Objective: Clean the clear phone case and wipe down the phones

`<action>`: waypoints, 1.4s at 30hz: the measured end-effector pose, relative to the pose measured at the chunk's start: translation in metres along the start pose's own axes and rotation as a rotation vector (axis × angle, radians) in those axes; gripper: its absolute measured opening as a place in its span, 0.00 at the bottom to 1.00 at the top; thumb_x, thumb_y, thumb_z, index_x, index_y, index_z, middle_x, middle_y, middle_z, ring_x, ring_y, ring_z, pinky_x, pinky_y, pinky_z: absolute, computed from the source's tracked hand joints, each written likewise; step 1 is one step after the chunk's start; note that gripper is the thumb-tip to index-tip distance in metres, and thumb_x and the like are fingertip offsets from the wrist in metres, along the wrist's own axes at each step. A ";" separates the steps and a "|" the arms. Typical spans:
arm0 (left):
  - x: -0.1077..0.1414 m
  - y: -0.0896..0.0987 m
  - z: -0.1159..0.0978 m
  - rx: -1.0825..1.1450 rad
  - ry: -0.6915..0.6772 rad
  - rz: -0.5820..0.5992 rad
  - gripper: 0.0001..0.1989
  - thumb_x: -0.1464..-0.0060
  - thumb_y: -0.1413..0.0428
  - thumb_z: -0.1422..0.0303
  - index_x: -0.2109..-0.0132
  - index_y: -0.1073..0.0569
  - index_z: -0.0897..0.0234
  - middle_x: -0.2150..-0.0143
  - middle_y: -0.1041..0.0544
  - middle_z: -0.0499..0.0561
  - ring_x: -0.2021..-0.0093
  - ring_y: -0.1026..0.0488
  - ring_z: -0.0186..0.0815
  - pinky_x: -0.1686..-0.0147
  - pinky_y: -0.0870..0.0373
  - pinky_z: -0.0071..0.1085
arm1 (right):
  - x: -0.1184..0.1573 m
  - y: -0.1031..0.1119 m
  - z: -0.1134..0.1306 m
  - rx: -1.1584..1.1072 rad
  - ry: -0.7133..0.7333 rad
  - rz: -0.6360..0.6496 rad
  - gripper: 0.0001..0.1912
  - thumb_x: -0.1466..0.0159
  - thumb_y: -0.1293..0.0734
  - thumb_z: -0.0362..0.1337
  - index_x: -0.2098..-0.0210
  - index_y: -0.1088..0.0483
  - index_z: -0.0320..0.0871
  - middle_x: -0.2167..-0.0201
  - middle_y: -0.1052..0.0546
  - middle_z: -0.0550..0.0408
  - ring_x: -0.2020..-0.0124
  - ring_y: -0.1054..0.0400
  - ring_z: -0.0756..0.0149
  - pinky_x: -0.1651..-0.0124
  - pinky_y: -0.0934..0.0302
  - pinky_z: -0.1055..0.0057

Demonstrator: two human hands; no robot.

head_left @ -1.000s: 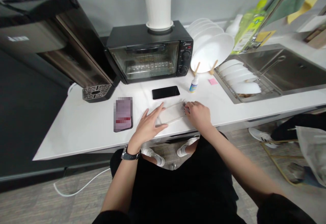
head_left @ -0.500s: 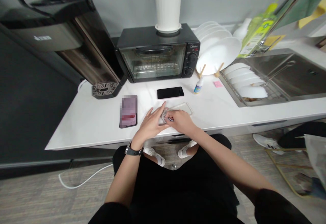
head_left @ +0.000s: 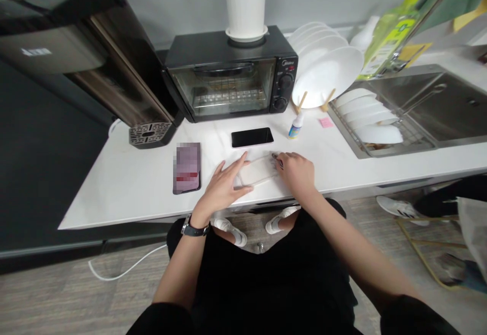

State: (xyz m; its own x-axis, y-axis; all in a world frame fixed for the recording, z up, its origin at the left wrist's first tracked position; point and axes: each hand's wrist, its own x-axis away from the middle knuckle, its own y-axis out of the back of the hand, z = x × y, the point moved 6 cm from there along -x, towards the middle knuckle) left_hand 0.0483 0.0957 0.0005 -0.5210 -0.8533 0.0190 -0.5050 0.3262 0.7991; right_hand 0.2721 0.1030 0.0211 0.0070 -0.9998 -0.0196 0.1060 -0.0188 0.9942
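clear case (head_left: 258, 169) flat again | L hand (head_left: 222, 185), R hand (head_left: 297, 172) now apart, at its ends

Phone case (head_left: 257, 169): clear plastic, glossy, faint sheen. Tabletop (head_left: 114, 195): white, smooth, polished, stone-like with pale veining. Phone (head_left: 251, 137): black glass, mirror-glossy. Toaster oven (head_left: 224, 89): matt black body, looks metal; glass door. Plates (head_left: 327, 68): white, smooth glaze, likely ceramic. Plate stand (head_left: 302, 102): pale wood pegs, matt. Sink (head_left: 429, 101): brushed stainless steel, satin. Dish rack (head_left: 414, 137): bright metal wire. Bottle (head_left: 296, 127): white plastic. Watch strap (head_left: 195, 229): dark, smooth, slight sheen.
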 end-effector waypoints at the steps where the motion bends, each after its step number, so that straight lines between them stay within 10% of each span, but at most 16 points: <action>1: 0.000 0.000 0.000 0.005 -0.001 0.000 0.51 0.29 0.38 0.55 0.12 0.58 0.46 0.18 0.29 0.52 0.17 0.35 0.45 0.13 0.62 0.55 | -0.003 -0.002 0.011 -0.025 0.013 0.001 0.15 0.20 0.37 0.34 0.46 0.17 0.42 0.49 0.11 0.40 0.45 0.17 0.51 0.56 0.34 0.66; 7: -0.001 0.003 0.000 0.019 0.000 -0.003 0.51 0.30 0.37 0.58 0.12 0.55 0.56 0.16 0.34 0.57 0.18 0.33 0.53 0.13 0.57 0.58 | 0.002 -0.014 0.090 -0.256 0.295 0.091 0.13 0.22 0.35 0.32 0.44 0.19 0.40 0.45 0.12 0.40 0.45 0.17 0.51 0.50 0.32 0.65; 11: 0.001 0.004 -0.003 0.016 -0.005 0.001 0.51 0.29 0.37 0.54 0.12 0.56 0.55 0.14 0.36 0.54 0.17 0.35 0.57 0.12 0.56 0.57 | 0.007 -0.009 0.096 -0.336 0.326 0.061 0.08 0.24 0.30 0.34 0.51 0.17 0.43 0.53 0.10 0.45 0.54 0.17 0.54 0.55 0.36 0.67; 15: 0.005 0.003 0.001 0.002 -0.008 -0.013 0.53 0.29 0.38 0.57 0.12 0.61 0.54 0.17 0.31 0.56 0.16 0.36 0.52 0.12 0.58 0.58 | 0.013 -0.002 0.041 -0.449 0.222 -0.061 0.08 0.26 0.29 0.36 0.52 0.15 0.44 0.60 0.11 0.49 0.59 0.19 0.58 0.56 0.38 0.69; 19: 0.005 0.001 0.010 -0.008 -0.007 -0.048 0.58 0.37 0.32 0.56 0.12 0.56 0.54 0.13 0.40 0.59 0.13 0.43 0.52 0.13 0.54 0.55 | 0.027 -0.008 -0.066 -0.753 -0.063 -0.294 0.19 0.25 0.32 0.50 0.58 0.15 0.43 0.72 0.18 0.53 0.71 0.28 0.61 0.63 0.40 0.67; 24: -0.003 0.003 0.018 -0.081 0.092 -0.248 0.29 0.34 0.34 0.56 0.31 0.27 0.59 0.15 0.37 0.63 0.15 0.37 0.53 0.16 0.41 0.50 | 0.041 -0.025 -0.141 -1.000 -0.174 -0.373 0.31 0.33 0.29 0.67 0.66 0.17 0.44 0.73 0.18 0.52 0.71 0.30 0.61 0.63 0.38 0.64; 32: -0.009 -0.011 0.008 0.436 0.163 -0.430 0.12 0.32 0.38 0.63 0.46 0.31 0.54 0.49 0.08 0.55 0.42 0.11 0.47 0.38 0.16 0.44 | 0.032 -0.026 -0.137 -1.235 -0.025 -0.387 0.29 0.39 0.21 0.68 0.65 0.14 0.47 0.56 0.12 0.45 0.54 0.18 0.53 0.54 0.24 0.61; 38: 0.004 -0.016 -0.007 0.250 0.055 -0.511 0.10 0.29 0.41 0.59 0.48 0.18 0.55 0.49 0.08 0.52 0.48 0.09 0.46 0.45 0.15 0.39 | 0.042 -0.021 -0.121 -1.223 -0.084 -0.455 0.28 0.34 0.23 0.66 0.61 0.16 0.45 0.54 0.11 0.44 0.53 0.15 0.49 0.46 0.19 0.52; 42: 0.009 -0.015 -0.010 0.240 0.026 -0.530 0.11 0.27 0.40 0.60 0.50 0.14 0.56 0.50 0.08 0.52 0.53 0.09 0.45 0.50 0.14 0.36 | 0.042 0.008 -0.070 -1.032 0.160 -0.573 0.15 0.24 0.27 0.51 0.55 0.15 0.48 0.52 0.11 0.47 0.51 0.14 0.52 0.43 0.19 0.54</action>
State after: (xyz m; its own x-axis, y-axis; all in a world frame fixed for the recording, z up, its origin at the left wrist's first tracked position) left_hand 0.0581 0.0795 -0.0057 -0.1387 -0.9339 -0.3294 -0.8357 -0.0681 0.5449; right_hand 0.3424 0.0617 0.0212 -0.1861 -0.8343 -0.5190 0.8835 -0.3732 0.2831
